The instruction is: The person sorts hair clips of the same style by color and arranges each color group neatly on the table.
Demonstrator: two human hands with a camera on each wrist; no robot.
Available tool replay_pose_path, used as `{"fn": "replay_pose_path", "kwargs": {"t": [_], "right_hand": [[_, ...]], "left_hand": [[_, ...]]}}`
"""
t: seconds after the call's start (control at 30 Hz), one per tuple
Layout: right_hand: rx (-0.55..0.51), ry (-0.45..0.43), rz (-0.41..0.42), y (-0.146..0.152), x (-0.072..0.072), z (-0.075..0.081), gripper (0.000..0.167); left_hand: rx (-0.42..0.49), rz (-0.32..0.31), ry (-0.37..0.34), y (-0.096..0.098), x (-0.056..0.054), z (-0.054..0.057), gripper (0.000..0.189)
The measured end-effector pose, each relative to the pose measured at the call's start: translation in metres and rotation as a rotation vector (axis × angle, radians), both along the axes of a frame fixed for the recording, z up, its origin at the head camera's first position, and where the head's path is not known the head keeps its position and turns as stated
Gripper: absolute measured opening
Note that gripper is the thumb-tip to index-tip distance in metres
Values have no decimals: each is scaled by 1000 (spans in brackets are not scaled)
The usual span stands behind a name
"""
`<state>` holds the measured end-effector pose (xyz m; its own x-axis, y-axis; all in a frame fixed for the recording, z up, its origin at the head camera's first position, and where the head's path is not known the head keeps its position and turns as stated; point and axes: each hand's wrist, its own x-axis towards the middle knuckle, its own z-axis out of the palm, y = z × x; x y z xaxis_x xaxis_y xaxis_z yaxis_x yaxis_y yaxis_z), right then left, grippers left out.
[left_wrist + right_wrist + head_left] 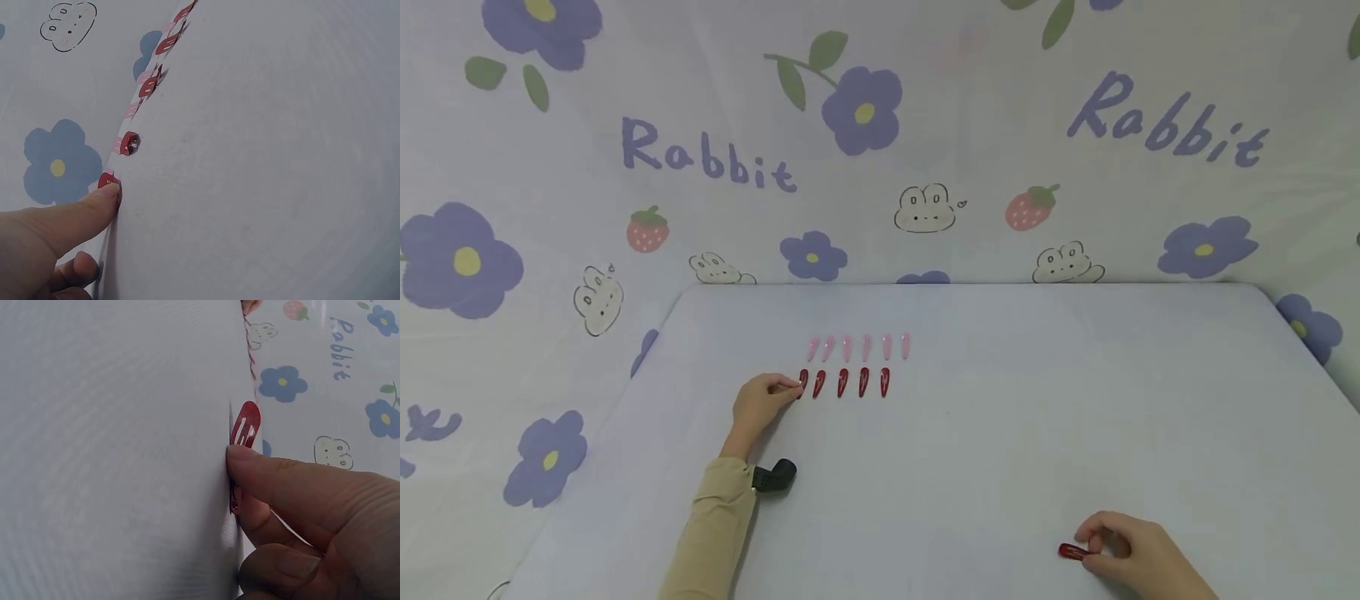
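My left hand (762, 407) is at the left end of a row of red snap hair clips, pinching the leftmost red hair clip (804, 377) where it lies on the table. In the left wrist view a fingertip covers part of that hair clip (107, 180). Several other red hair clips (842, 383) stand side by side to its right. Near the front right of the table, my right hand (1138, 552) pinches another red hair clip (1070, 551) between thumb and finger. Its rounded end (249, 414) sticks out past the thumb in the right wrist view.
Just behind the red row lies a row of several pink hair clips (867, 347). The white table (1000, 433) ends at a back edge against a cloth (985, 92) printed with flowers, rabbits and strawberries. A black device (777, 476) is strapped to the left wrist.
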<state>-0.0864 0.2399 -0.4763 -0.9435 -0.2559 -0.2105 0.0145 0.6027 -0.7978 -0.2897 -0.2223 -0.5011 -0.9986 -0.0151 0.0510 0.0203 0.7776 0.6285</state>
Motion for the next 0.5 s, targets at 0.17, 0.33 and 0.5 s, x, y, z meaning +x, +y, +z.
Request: {"fn": "replay_pose_path", "kwargs": {"t": [0.17, 0.33, 0.5], "right_hand": [[-46, 53, 43, 2, 1, -2, 12], [-66, 97, 76, 5, 1, -4, 7], [-41, 12, 20, 4, 1, -1, 16]], "left_hand": [[3, 0, 0, 1, 0, 1, 17], [11, -8, 0, 2, 0, 1, 16], [9, 0, 7, 2, -1, 0, 16]]}}
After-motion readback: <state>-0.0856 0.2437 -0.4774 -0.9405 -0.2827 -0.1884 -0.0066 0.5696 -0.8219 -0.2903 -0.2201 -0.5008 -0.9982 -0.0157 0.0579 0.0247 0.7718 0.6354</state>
